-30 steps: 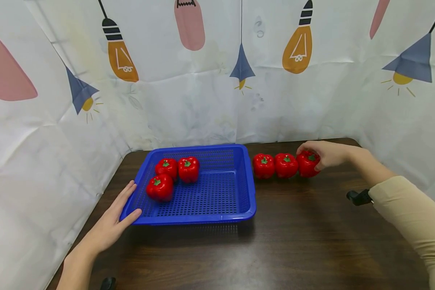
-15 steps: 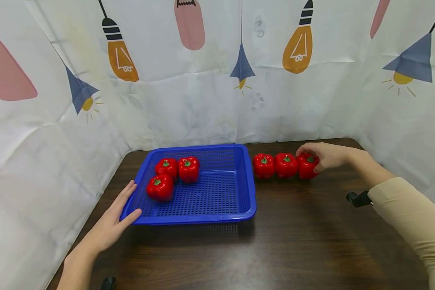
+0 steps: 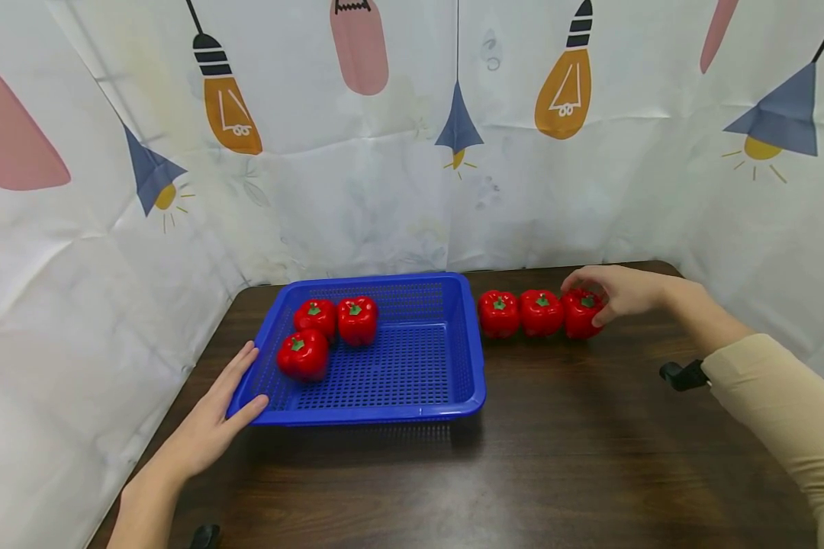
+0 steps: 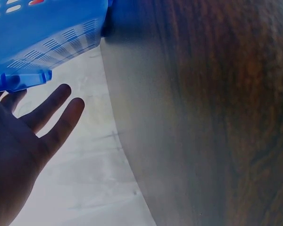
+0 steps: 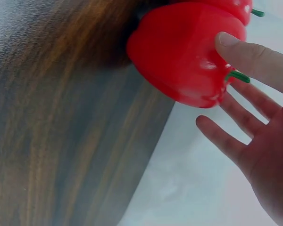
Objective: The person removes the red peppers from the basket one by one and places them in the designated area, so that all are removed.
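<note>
My left hand [image 3: 202, 427] rests against the left side of a blue plastic basket [image 3: 412, 414], its fingers straight and spread along the rim. In the left wrist view, the fingers [image 4: 66, 117] extend beside and below the basket's edge. My right hand [image 3: 625, 291] holds a red bell pepper [image 3: 580, 319] with a green stem, at the right end of a row on the table. The right wrist view has the thumb on one side of this bell pepper [image 5: 179, 52] and the other fingers partly hidden behind it.
Two more red bell peppers [image 3: 499, 316] stand in the row between the held one and the basket. Three others [image 3: 304, 357] sit in the basket's left half. A dark wooden table [image 3: 556, 457] lies below, with a white printed curtain [image 3: 384, 191] behind and at both sides.
The held bell pepper has shifted slightly left and straightened beside the row. My right hand dipped a little, then rose slightly. My left hand and the basket have stayed put.
</note>
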Demonstrator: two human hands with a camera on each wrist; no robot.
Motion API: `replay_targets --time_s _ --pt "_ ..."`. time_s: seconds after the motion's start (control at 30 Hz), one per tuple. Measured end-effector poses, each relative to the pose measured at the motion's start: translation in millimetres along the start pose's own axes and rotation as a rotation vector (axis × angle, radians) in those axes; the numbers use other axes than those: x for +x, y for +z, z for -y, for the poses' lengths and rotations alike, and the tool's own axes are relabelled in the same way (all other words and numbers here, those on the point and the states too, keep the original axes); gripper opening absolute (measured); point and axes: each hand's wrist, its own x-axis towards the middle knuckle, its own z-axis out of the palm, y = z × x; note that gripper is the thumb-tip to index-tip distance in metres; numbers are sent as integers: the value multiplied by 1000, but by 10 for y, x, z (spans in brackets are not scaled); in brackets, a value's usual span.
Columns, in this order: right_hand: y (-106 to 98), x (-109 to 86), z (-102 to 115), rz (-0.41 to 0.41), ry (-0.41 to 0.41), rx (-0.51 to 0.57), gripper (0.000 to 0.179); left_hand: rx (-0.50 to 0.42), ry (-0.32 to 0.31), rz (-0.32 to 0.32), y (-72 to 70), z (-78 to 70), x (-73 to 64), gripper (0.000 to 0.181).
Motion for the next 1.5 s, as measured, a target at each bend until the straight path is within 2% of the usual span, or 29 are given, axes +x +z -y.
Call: replay_targets --time_s 0.2,0.4,0.77,1.13,1.5 --pt "-104 13 87 15 -16 -24 60 0 0 2 -2 -8 8 75" --pt "-165 54 181 2 -26 -127 57 0 2 0 -3 -16 15 75" --pt "-344 212 533 -15 -70 -235 50 -14 -12 3 -2 -23 20 74" --pt "-436 522 991 -6 -158 -306 40 -17 17 -3 -5 -18 9 74" --pt "-385 862 1415 11 -273 -422 37 0 20 -11 1 -14 4 74"
